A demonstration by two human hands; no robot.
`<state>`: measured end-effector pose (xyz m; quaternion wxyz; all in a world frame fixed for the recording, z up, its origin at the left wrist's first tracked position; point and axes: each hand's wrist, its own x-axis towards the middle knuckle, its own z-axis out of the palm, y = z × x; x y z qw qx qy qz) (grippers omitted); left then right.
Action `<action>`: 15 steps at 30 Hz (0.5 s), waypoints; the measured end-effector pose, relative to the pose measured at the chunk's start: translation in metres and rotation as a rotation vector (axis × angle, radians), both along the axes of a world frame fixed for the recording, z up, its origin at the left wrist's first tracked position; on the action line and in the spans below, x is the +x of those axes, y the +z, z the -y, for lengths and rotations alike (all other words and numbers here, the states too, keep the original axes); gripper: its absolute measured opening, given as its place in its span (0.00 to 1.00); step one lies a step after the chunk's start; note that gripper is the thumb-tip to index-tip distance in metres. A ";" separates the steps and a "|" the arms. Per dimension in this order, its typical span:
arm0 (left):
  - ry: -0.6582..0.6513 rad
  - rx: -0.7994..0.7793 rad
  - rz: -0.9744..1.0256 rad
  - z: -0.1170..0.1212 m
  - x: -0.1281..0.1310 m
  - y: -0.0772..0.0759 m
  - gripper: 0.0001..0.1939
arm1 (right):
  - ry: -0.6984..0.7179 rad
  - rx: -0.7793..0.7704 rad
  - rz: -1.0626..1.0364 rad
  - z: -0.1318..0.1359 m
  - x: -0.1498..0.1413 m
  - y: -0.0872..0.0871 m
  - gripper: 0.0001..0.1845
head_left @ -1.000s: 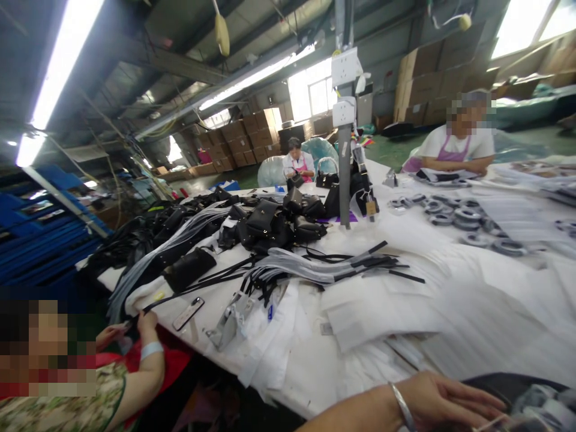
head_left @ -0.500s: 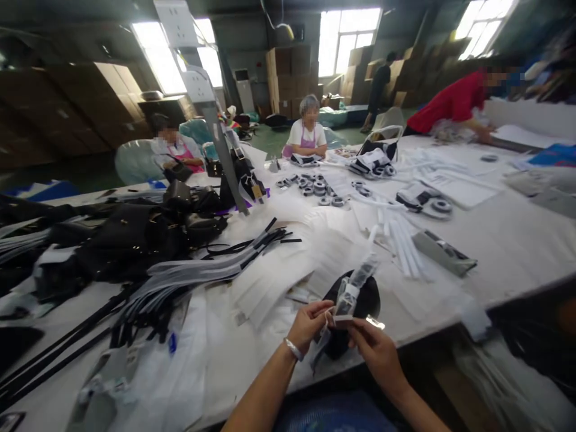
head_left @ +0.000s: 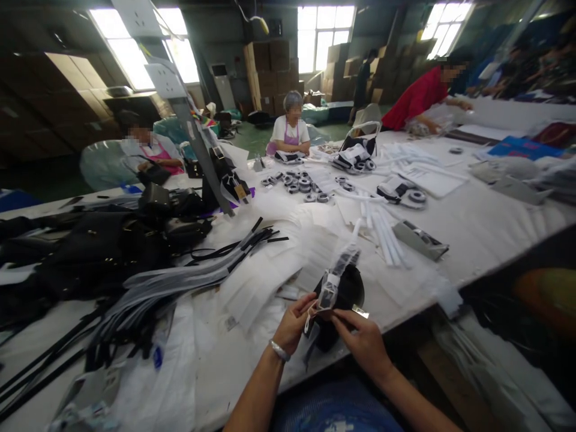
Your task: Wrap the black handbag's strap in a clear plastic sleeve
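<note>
Close to the table's near edge, my left hand (head_left: 290,327) pinches the lower end of a plastic-wrapped strap (head_left: 330,288) with a buckle. A thin white cord loop (head_left: 308,319) hangs at its fingertips. From the other side, my right hand (head_left: 364,345) has closed thumb and fingers on that same end; the exact spot under the fingertips is partly hidden. Behind and beneath the strap lies a black bag (head_left: 351,288), partly covered by it and by my hands. A shiny metal piece (head_left: 360,311) shows just above my right hand.
White foam sheets (head_left: 252,285) and a bundle of wrapped black straps (head_left: 180,279) lie to the left, with black bags (head_left: 105,246) beyond. A slanted post with sockets (head_left: 193,132) rises from the table. Several rolls (head_left: 299,182) lie farther back. Other people work across the table.
The view has swung right, so the scene sits farther left. The strap end has tilted between my fingers, and the white cord loop now hangs clear. Both hands keep their hold.
</note>
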<state>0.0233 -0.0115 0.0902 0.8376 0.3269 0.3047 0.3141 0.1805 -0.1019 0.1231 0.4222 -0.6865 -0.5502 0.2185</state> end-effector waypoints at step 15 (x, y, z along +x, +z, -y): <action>0.180 -0.003 0.024 0.019 0.015 -0.006 0.29 | 0.065 0.028 0.211 -0.004 0.003 0.000 0.11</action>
